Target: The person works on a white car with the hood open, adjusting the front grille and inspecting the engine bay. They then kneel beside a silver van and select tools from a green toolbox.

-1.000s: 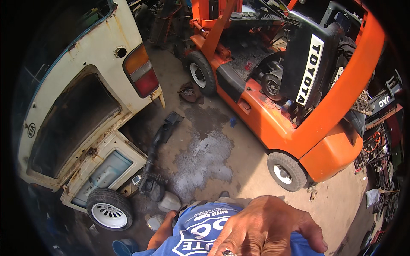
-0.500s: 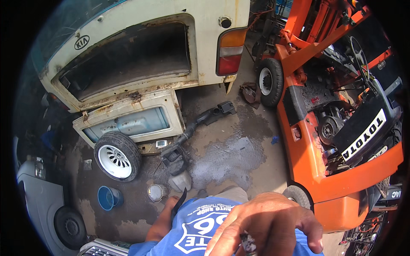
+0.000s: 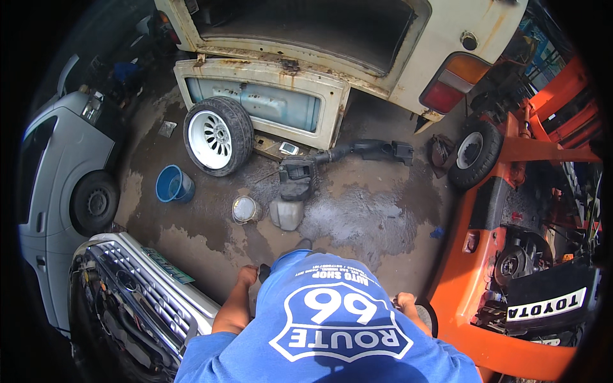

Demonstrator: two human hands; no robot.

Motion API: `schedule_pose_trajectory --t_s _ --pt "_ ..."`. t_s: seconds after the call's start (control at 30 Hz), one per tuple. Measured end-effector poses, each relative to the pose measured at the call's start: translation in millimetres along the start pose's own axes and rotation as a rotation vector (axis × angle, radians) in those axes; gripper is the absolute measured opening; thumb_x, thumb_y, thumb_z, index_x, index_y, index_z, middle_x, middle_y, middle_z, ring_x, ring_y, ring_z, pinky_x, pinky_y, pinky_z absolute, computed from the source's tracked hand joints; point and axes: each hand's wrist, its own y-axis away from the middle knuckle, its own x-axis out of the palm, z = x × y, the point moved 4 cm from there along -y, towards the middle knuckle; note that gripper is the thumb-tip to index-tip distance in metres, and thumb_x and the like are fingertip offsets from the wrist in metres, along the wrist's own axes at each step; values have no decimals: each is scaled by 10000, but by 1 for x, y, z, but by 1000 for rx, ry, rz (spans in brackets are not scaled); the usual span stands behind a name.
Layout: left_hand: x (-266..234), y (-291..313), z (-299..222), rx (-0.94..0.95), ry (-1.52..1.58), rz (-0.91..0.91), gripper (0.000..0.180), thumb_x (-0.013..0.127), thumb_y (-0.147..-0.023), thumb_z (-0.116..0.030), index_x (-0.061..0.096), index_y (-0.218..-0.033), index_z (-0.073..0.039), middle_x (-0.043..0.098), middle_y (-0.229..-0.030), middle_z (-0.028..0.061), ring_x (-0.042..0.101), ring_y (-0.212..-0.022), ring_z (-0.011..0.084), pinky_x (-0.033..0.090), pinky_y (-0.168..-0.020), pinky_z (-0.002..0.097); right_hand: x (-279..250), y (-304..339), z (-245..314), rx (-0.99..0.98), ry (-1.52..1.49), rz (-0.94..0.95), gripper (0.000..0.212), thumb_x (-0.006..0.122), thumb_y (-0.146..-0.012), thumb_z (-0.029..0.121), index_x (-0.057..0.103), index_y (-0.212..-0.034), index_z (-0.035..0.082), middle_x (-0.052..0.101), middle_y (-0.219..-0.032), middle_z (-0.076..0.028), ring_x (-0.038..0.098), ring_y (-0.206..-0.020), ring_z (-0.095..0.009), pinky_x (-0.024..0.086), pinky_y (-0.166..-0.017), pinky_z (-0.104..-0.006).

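Observation:
I look straight down my blue printed shirt at a stained concrete floor. My left hand hangs by my left hip, closed on a small dark tool that is mostly hidden. My right hand shows only partly at the shirt's right edge, beside the front wheel of an orange forklift; whether it holds anything is hidden. On the floor ahead of my feet lie a grey plastic container, a round lamp and a dark car part.
A rusty white van with its hatch raised stands ahead, a panel and a white-rimmed tyre leaning at it. Blue bucket left. Grey car and a chrome grille at left. Orange forklift at right.
The view has swung left, from the forklift to the van's rear. My right hand, raised close before the camera earlier, has dropped to my right side.

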Motion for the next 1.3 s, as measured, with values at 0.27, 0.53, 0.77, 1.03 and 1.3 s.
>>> schedule_pose_trajectory --t_s 0.27,0.53,0.77,1.03,1.3 --pt "115 61 -65 -178 443 137 531 601 -907 -356 653 -1341 -54 644 -1357 228 602 -1282 401 484 -1076 452 -55 44 -105 -235 -56 108 176 512 -904 -16 674 -919 49 683 -768 -94 658 -634 -218 511 -549 -368" --pt "-13 71 -132 -215 149 -291 406 579 -971 -368 720 -1195 -59 743 -1080 227 704 -1040 381 530 -921 438 -56 -13 -27 -468 -146 184 191 477 -867 -132 595 -845 15 573 -703 -43 569 -602 -166 479 -545 -302" --pt "5 119 -235 -42 360 -91 420 577 -992 -421 704 -1227 -97 717 -1235 181 661 -1191 333 491 -1020 421 -34 221 175 -966 -123 577 337 699 -994 176 631 -1269 -7 711 -1095 -86 662 -1083 -154 492 -1005 -307" --pt "51 106 -119 8 203 -61 421 602 -981 -414 718 -1183 -63 746 -1169 154 687 -1123 328 508 -985 390 -40 604 173 -1571 -383 2021 824 702 -877 429 495 -1420 -155 567 -1322 -414 594 -1234 -487 470 -1034 -577" --pt "36 96 135 -305 324 -33 332 545 -990 -330 717 -1101 -69 765 -1067 107 722 -983 285 539 -858 388 -26 664 168 -1609 -391 2198 742 591 -962 538 618 -1266 -138 603 -1221 -410 628 -1127 -539 480 -990 -631"
